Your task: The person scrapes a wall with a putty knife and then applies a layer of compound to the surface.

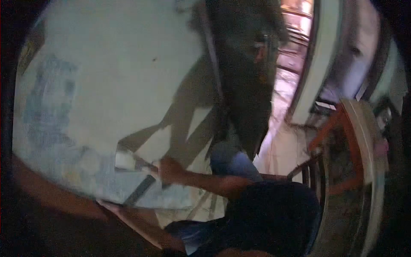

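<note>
My right hand point(171, 170) is wrapped round the handle of a putty knife point(125, 161), or a similar tool with a broad, pale, flat blade. The blade is over a pale wall point(124, 85), close to its blotchy bluish patches, and the arm and tool cast dark shadows there. Lower down, my left hand point(112, 208) reaches out beside a brown wooden edge point(55, 192). Its fingers are dim and smeared, so I cannot tell what it grips.
A wooden chair point(357, 141) with a curved back stands at the right. Beside the wall is a dark upright panel point(239, 64), with a bright pinkish floor point(282, 94) past it. A bluish patch point(51, 98) marks the wall's far left.
</note>
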Demonstrator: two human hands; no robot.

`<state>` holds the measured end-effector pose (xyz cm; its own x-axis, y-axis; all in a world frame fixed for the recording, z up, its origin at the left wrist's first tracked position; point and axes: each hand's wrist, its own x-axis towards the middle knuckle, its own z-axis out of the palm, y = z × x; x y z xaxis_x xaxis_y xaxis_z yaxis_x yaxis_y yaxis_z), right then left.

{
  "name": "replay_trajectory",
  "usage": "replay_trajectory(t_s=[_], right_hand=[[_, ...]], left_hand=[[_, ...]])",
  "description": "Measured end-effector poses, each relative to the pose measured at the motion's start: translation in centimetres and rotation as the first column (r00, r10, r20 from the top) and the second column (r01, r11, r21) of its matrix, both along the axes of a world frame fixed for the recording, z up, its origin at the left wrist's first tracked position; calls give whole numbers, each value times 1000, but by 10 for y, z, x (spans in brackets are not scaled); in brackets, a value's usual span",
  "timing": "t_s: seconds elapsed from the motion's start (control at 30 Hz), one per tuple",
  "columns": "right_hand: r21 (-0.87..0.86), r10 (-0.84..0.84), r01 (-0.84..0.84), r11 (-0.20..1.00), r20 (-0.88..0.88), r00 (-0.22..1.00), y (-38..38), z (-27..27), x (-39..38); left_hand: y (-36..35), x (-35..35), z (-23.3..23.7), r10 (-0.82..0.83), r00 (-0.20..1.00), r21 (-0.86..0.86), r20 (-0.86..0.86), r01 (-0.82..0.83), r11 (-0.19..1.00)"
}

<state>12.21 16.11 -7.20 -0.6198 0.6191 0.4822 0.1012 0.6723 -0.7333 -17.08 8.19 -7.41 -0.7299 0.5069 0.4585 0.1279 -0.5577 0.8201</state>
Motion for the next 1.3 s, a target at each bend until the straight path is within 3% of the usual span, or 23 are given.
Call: replay_trajectory(t_s=[0.07, 0.1, 0.13, 0.17, 0.2, 0.23, 0.27, 0.33, 0.37, 0.47, 0.53, 0.6, 0.67, 0.73, 0.8, 0.87, 0.93, 1.03, 1.13, 1.17, 1.2, 1.23, 1.3], right_hand=[[72, -8, 11, 997, -48, 999, 1, 12, -10], [99, -25, 31, 995, -61, 998, 0, 19, -17], [66, -53, 55, 996, -30, 998, -5, 20, -27], [39, -84, 84, 996, 3, 996, -11, 21, -35], [39, -90, 88, 995, 40, 995, -15, 28, -32], [-409, 29, 9, 912, 86, 996, -19, 31, -29], [-239, -1, 30, 970, 120, 993, -11, 11, -29], [-167, -21, 30, 985, 59, 998, -16, 22, -33], [-169, 16, -4, 986, 69, 998, -23, 33, -38], [44, -49, 50, 998, -15, 999, -32, 51, -53], [28, -149, 151, 988, -78, 986, -15, 47, -50], [6, -170, 170, 985, -25, 985, -9, 47, -47], [132, -179, 174, 976, 25, 984, -10, 55, -43], [90, -126, 129, 988, -39, 991, -14, 63, -44], [99, -150, 154, 983, -42, 988, -16, 59, -41], [166, -183, 206, 964, -141, 973, -8, 36, -36], [156, -193, 183, 971, 57, 979, -4, 31, -32], [44, -172, 172, 984, -2, 985, -14, 61, -40], [137, -134, 149, 979, -115, 984, -8, 52, -29], [97, -225, 222, 970, 22, 974, -1, 43, -28], [95, -226, 223, 970, 13, 974, 5, 37, -31], [133, -195, 205, 970, -80, 977, 6, 42, -36], [141, -152, 173, 975, -150, 977, 6, 54, -40]], left_hand=[[-102, -34, -62, 183, 979, -32, 93, -180, 983], [-114, -33, -81, 432, 864, -122, -259, -473, 872], [-100, -37, -83, 529, 606, -143, -594, -727, 672], [-92, -5, -51, 553, 759, -146, -345, -625, 767], [-78, 44, -4, 288, 955, -14, 72, -288, 958], [-79, 25, -16, 369, 929, -116, 36, -363, 924], [-87, 9, -33, 431, 902, -214, -3, -421, 881], [-82, 14, -28, 273, 960, -55, -57, -276, 959], [-85, 11, -30, 309, 950, -60, -48, -311, 949], [-92, 5, -41, 271, 963, -58, 15, -269, 961], [-80, 2, -35, 193, 938, -32, 289, -192, 981], [-81, -4, -35, 227, 952, -34, 206, -225, 974], [-81, 11, -25, 293, 955, -42, 38, -292, 956], [-83, 26, -13, 189, 975, 42, 120, -195, 980], [-85, 24, -13, 305, 952, -120, -20, -305, 945], [-77, 16, -24, 363, 931, -17, 30, -363, 932], [-79, 26, -12, 353, 933, 32, -68, -351, 936], [-83, 30, -7, 327, 945, -25, -29, -328, 944], [-84, 29, -16, 370, 928, -82, -42, -372, 924], [-85, 43, -5, 364, 931, -78, 29, -361, 929], [-85, 47, 3, 358, 929, -70, 98, -352, 933], [-85, 34, -6, 356, 930, -72, 94, -350, 934], [-84, 3, -33, 258, 955, 36, -146, -255, 966]])
